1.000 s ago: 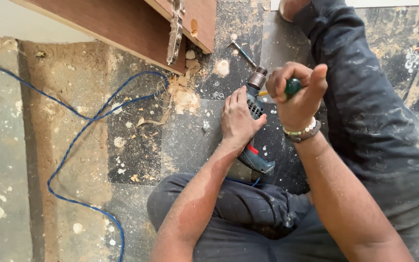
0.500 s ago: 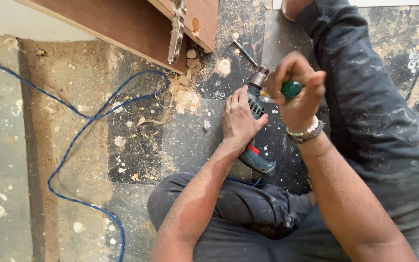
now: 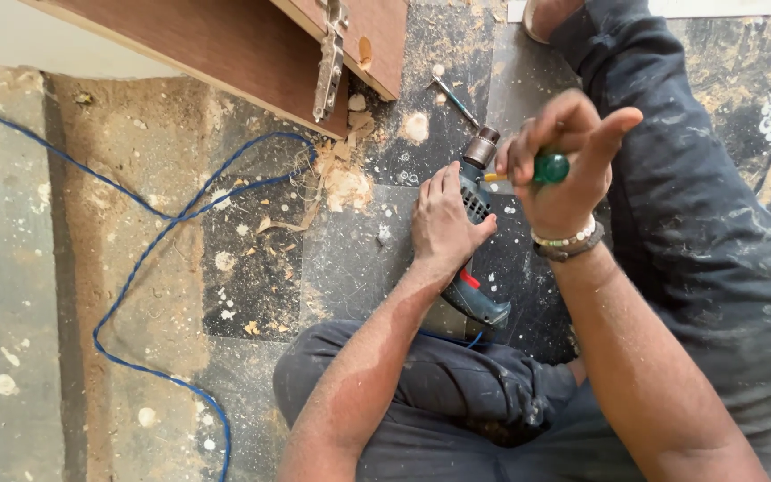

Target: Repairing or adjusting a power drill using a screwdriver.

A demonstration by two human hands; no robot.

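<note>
Nearest to the camera are the person's own legs in dark, dust-spotted trousers [image 3: 457,402], folded on the floor, and the two bare forearms that go out from the bottom edge. Elbows and upper arms are cut off by the frame.

The left hand [image 3: 443,223] lies flat on the body of one blue electric drill [image 3: 473,241], fingers stretched and together, pressing it down on the floor; this grip is not closed around it. The hand hides most of the drill's middle, so only the rear handle with a red switch and the metal chuck [image 3: 481,147] at the front are seen.

The right hand [image 3: 564,165], with a bead bracelet at the wrist, is held above the drill, just beside the chuck. Its grip is clamped on one tool with a green handle [image 3: 551,168]; a short yellowish part comes out toward the chuck. The tip of this tool is hidden, so I cannot tell if it touches the chuck.

One blue cable [image 3: 149,241] runs in loops over the dirty floor [image 3: 136,161] on the left side and leaves the frame at the bottom. Sawdust and wood chips [image 3: 345,183] lie beyond the left hand. One thin metal bit [image 3: 454,98] lies beyond the chuck.

Farthest are brown wooden boards [image 3: 225,45], cut off by the top edge, with one metal hinge [image 3: 329,62] hanging over their edge.
</note>
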